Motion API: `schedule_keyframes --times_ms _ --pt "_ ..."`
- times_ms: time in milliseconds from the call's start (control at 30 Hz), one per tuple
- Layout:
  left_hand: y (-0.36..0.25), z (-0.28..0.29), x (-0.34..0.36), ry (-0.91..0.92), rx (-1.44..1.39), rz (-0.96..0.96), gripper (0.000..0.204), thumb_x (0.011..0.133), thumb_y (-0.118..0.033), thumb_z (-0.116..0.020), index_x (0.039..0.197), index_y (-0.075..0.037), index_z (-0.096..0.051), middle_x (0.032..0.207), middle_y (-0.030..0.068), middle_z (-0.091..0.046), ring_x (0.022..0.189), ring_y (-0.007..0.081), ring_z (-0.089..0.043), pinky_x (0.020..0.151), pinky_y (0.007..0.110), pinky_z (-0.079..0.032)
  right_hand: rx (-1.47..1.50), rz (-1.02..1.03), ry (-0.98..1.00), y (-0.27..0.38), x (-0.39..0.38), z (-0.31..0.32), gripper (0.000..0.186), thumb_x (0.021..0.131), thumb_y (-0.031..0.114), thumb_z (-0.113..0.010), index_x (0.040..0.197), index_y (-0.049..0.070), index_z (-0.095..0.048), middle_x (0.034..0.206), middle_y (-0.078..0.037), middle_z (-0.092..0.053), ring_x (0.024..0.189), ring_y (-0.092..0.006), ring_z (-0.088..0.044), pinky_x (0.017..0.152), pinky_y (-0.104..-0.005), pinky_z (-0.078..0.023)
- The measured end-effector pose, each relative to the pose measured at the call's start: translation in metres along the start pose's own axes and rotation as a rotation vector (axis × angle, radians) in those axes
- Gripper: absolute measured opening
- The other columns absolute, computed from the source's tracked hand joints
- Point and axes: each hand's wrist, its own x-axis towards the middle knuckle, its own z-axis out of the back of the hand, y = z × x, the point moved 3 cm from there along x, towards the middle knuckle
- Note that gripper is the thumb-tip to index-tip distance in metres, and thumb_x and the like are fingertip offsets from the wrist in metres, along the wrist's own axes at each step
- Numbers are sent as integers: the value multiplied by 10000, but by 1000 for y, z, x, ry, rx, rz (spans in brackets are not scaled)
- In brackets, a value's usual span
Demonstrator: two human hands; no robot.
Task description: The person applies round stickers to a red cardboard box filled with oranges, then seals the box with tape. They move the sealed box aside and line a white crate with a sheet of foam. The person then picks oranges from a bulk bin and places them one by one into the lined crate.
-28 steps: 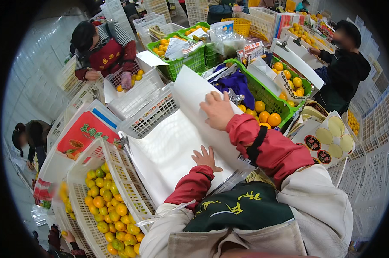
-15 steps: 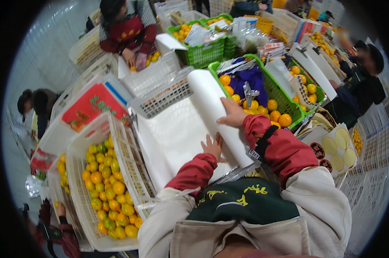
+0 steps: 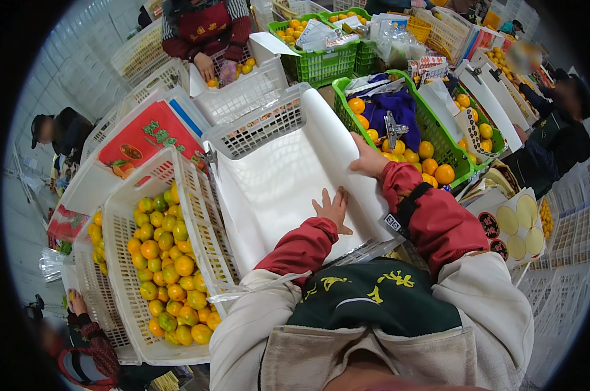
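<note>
Left hand (image 3: pixel 333 210) touches white sheet (image 3: pixel 269 179); right hand (image 3: pixel 371 161), its edge.

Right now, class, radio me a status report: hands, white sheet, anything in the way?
Left hand spread on white sheet. Right hand at sheet's raised right side. Sheet lining white crate. Green fruit crate close by right hand.

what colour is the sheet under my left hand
The sheet is plain white, best seen in the head view.
</note>
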Motion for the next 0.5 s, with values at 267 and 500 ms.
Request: schedule_keyframes --times_ms 267,500 --pt "10 26 12 137 -182 -28 1144 644 -499 -805 1552 -207 -174 1588 97 -205 1413 486 -186 1027 722 -304 -161 -25 -89 -2 -8 -4 718 723 164 -728 1347 -1 -413 1217 -225 -591 1134 -330 -584 972 -373 -449" --pt "41 121 71 -231 -1875 74 828 837 -452 -687 1432 -126 -212 1305 155 -488 1049 333 -590 846 543 -472 -66 -63 -75 -13 -3 -4 628 723 204 -745 1248 -35 -495 1139 -239 -638 1087 -352 -617 933 -390 -476"
